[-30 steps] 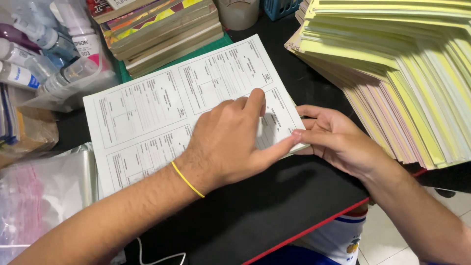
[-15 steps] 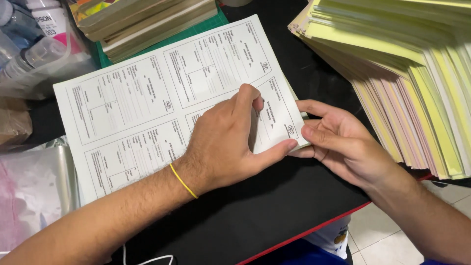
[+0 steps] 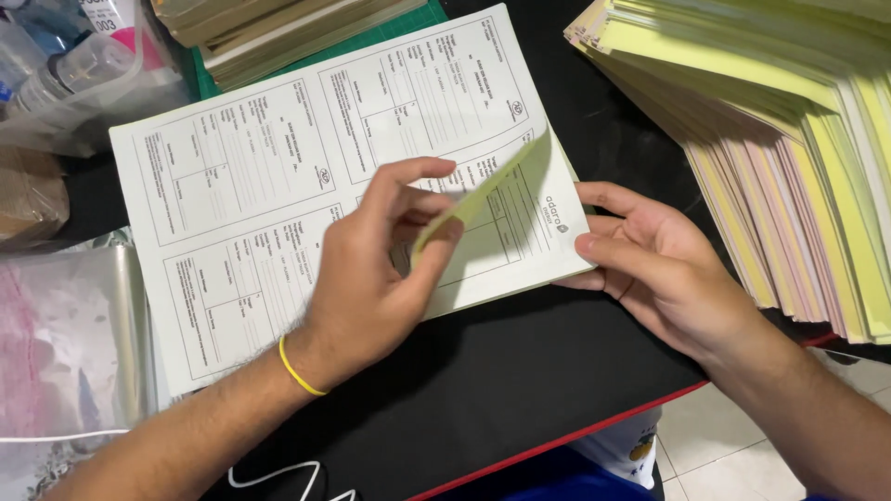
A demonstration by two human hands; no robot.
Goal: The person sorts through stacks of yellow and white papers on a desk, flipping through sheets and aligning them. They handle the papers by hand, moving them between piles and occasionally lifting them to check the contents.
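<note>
The corner of a top sheet (image 3: pixel 483 190) is pinched between the thumb and fingers of the left hand (image 3: pixel 376 269) and is curled upward, so that its pale green underside is shown and it is separated from the sheets beneath. A yellow band (image 3: pixel 299 369) is worn at that wrist. The right hand (image 3: pixel 654 269) is laid open and flat against the right edge of the set of printed forms (image 3: pixel 278 195), holding nothing; the thumb is pressed on the margin, apparently so that the lower sheets are kept from sliding while the top one is lifted.

The forms are spread across the middle of the black tabletop (image 3: pixel 501 390), near its red-trimmed front edge. Toward the far right corner a tall, fanned stack of yellow, pink and white paper (image 3: pixel 789 139) is kept, within reach of the right hand. Along the far edge a pile of bound books (image 3: pixel 269 32) is rested on a green mat (image 3: pixel 418 20). At the left edge a clear plastic box of bottles (image 3: pixel 65 83) and a clear plastic bag (image 3: pixel 65 343) are placed.
</note>
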